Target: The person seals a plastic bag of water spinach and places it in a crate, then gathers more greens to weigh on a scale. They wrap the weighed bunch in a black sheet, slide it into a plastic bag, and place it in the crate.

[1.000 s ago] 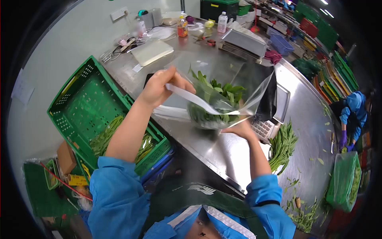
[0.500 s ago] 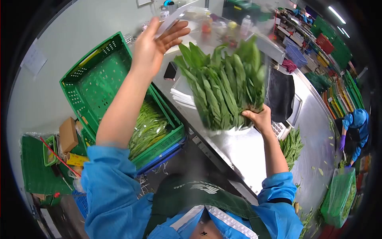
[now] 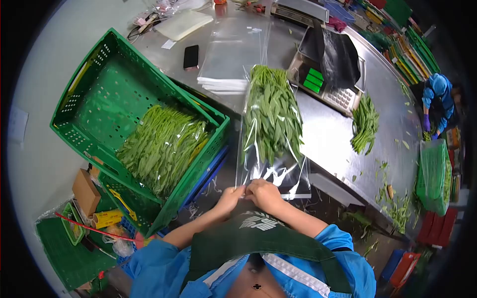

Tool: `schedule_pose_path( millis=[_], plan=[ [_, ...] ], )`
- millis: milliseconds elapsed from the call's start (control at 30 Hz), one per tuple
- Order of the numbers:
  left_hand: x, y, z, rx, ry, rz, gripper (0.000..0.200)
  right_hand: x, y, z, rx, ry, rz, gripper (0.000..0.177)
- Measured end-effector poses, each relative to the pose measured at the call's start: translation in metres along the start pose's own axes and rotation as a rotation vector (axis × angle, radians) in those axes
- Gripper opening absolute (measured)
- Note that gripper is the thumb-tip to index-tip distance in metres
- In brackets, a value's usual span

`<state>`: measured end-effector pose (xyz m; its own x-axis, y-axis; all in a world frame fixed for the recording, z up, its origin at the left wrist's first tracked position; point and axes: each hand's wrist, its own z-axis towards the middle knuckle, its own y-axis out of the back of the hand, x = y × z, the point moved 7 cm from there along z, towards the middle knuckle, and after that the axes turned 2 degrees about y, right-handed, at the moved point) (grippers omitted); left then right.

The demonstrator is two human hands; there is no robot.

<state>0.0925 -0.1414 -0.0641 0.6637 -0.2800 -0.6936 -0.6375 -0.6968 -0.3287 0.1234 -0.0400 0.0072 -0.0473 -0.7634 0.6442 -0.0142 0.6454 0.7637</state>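
A bunch of leafy greens (image 3: 272, 116) lies inside a clear plastic bag (image 3: 285, 185), stems toward the far side and leaves toward me. The bag's near part hangs past the table edge in front of my apron. My left hand (image 3: 229, 199) and my right hand (image 3: 263, 192) are side by side at its near end, fingers closed on the plastic. Just beyond the bunch is a stack of flat clear bags (image 3: 226, 57). To the right stands a weighing scale (image 3: 323, 82) with a lit green display and black sheeting on it.
At left, a green crate (image 3: 82, 116) holds bagged greens (image 3: 161, 149). A phone (image 3: 191, 57) lies on the metal table (image 3: 318, 136). Loose greens (image 3: 365, 124) lie right of the scale. A co-worker (image 3: 437, 99) in blue stands at far right beside a bag-lined green crate (image 3: 432, 174).
The greens have come down from my raised right hand to the table edge, in the bag. My left hand has dropped from high up to the bag's near end, beside my right hand.
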Motion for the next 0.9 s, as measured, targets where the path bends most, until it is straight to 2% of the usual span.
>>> schedule_pose_path(
  millis=[33, 167, 200, 233, 267, 300, 333, 367, 400, 433, 467, 500, 533, 567, 600, 633, 700, 767, 800, 833, 867, 900],
  plan=[
    [-0.006, -0.002, -0.007, -0.007, 0.048, -0.002, 0.03, 0.006, -0.002, -0.001, -0.03, 0.016, -0.081, 0.015],
    [-0.012, 0.001, 0.0, -0.058, -0.111, 0.1, 0.026, 0.026, 0.001, -0.008, 0.031, 0.2, -0.279, 0.012],
    [-0.019, 0.01, 0.008, -0.105, -0.16, 0.066, 0.027, 0.041, 0.011, -0.021, 0.08, 0.292, -0.213, 0.012],
    [-0.024, 0.023, 0.014, -0.155, -0.209, 0.034, 0.028, 0.044, 0.016, -0.046, 0.029, 0.304, -0.135, 0.016],
    [-0.028, 0.032, 0.012, -0.148, -0.232, 0.148, 0.031, 0.016, 0.007, -0.083, 0.003, 0.156, -0.051, 0.016],
    [-0.023, 0.047, 0.005, -0.142, -0.227, 0.153, 0.031, -0.029, -0.008, -0.13, 0.013, -0.061, -0.151, 0.017],
    [-0.011, 0.048, -0.004, 0.085, -0.235, 0.378, 0.03, -0.083, -0.029, -0.19, 0.163, -0.249, -0.254, 0.019],
    [0.0, 0.048, -0.015, 0.31, -0.247, 0.598, 0.03, -0.152, -0.081, -0.285, 0.701, -0.497, -0.451, 0.03],
    [0.0, 0.055, -0.023, 0.332, -0.262, 0.802, 0.027, -0.173, -0.091, -0.315, 0.774, -0.53, -0.415, 0.035],
    [-0.009, 0.067, -0.013, 0.169, -0.401, 0.846, 0.023, -0.192, -0.1, -0.345, 0.847, -0.563, -0.379, 0.041],
    [-0.021, 0.079, -0.003, 0.008, -0.535, 0.889, 0.024, -0.2, -0.104, -0.327, 0.928, -0.487, -0.383, 0.047],
    [-0.059, 0.075, 0.006, -0.184, -0.623, 1.212, 0.046, -0.177, -0.061, -0.263, 0.586, -0.423, -0.461, 0.054],
    [-0.098, 0.053, -0.001, -0.371, -0.913, 1.267, 0.065, -0.146, -0.013, -0.203, 0.242, -0.348, -0.52, 0.061],
    [-0.118, 0.034, 0.007, -0.378, -1.033, 1.374, 0.067, -0.131, 0.036, -0.157, -0.176, -0.315, -0.516, 0.064],
    [-0.127, 0.018, 0.019, -0.357, -1.112, 1.527, 0.063, -0.111, 0.079, -0.12, -0.52, -0.182, -0.47, 0.06],
    [-0.133, 0.0, 0.023, -0.297, -1.231, 1.651, 0.051, -0.111, 0.091, -0.092, -0.493, -0.131, -0.514, 0.054],
    [-0.136, -0.01, 0.032, -0.112, -1.434, 1.618, 0.039, -0.112, 0.097, -0.056, -0.386, 0.264, -0.554, 0.042],
    [-0.144, -0.015, 0.027, -0.113, -1.471, 1.567, 0.036, -0.115, 0.105, -0.041, -0.245, 0.403, -0.559, 0.033],
    [-0.146, -0.017, 0.026, -0.082, -1.427, 1.556, 0.036, -0.107, 0.113, -0.037, -0.245, 0.434, -0.499, 0.025],
    [-0.146, -0.02, 0.025, -0.052, -1.377, 1.542, 0.036, -0.11, 0.114, -0.036, -0.239, 0.441, -0.494, 0.025],
    [-0.148, -0.026, 0.021, -0.048, -1.392, 1.505, 0.027, -0.12, 0.11, -0.033, -0.186, 0.378, -0.367, 0.023],
    [-0.14, -0.02, 0.032, -0.055, -1.382, 1.508, 0.027, -0.131, 0.106, -0.029, -0.135, 0.317, -0.243, 0.021]
  ],
)
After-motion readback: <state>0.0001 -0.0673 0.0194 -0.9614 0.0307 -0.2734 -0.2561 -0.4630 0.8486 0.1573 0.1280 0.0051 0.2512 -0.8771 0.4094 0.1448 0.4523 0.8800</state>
